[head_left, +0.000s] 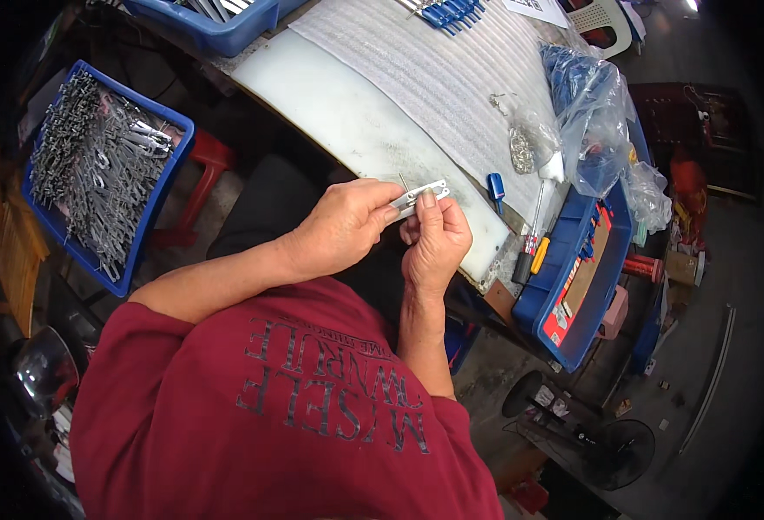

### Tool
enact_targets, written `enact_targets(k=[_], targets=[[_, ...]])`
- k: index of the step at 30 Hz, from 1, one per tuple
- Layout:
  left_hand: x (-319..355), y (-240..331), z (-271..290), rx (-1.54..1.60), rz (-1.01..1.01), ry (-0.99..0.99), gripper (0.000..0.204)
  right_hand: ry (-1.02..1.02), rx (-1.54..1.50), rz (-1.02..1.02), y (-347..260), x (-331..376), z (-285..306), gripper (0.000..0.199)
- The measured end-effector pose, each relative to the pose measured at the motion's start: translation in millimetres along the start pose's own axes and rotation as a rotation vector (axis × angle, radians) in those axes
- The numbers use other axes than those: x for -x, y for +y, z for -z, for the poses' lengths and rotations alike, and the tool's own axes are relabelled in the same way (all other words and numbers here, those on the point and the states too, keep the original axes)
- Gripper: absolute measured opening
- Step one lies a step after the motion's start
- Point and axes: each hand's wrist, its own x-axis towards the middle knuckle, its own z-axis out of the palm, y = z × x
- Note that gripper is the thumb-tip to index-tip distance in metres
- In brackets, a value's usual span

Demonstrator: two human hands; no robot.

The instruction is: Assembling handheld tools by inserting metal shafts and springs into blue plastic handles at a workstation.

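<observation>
Both hands are meeting over the near edge of the desk (347, 113), sharing a small flat metal plate (420, 197) with holes in it. The left hand (340, 227) is pinching the plate's left end between thumb and fingers, and the right hand (437, 243) is clamping it from below, with the thumb pressing on top near the middle. The plate is lying roughly level, just above the white board that is covering the desk. Just right of the hands, a small blue clip (496, 186) is lying on the board, and a screwdriver (532, 227) with a red and black handle is resting at the desk's right edge. Beyond it, a clear plastic bag (592, 121) of blue parts is sitting over a blue bin (573, 295). Far to the left, well apart from the hands, a blue crate (152, 208) is holding a heap of grey metal pieces (91, 165).
</observation>
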Motion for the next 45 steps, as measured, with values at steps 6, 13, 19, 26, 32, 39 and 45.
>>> enact_targets(k=[6,13,19,26,32,39,45], targets=[[-1.1,-6.2,0.3,-0.36,-0.342,0.074,0.022,0.01,0.016,0.039,1.4,2.2,-2.9,0.022],[-0.7,-4.2,1.6,-0.61,-0.375,0.089,0.024,0.014,0.017,0.046,3.4,2.2,-4.8,0.023],[-4.1,-4.4,4.9,-0.682,-0.537,0.113,0.024,-0.031,-0.145,0.004,1.8,4.5,0.2,0.023],[-5.7,-4.3,8.2,-0.714,-0.583,0.129,0.025,-0.132,0.002,0.057,1.6,8.8,5.3,0.014],[-4.8,-4.4,8.5,-0.716,-0.592,0.122,0.024,-0.167,0.11,0.046,-2.1,12.4,3.5,0.009],[-4.5,-2.8,7.2,-0.717,-0.61,0.109,0.023,-0.134,0.051,0.119,8.9,13.2,6.4,0.01],[-4.4,-2.7,6.9,-0.711,-0.631,0.113,0.022,-0.095,0.02,0.115,11.3,14.5,5.8,0.009]])
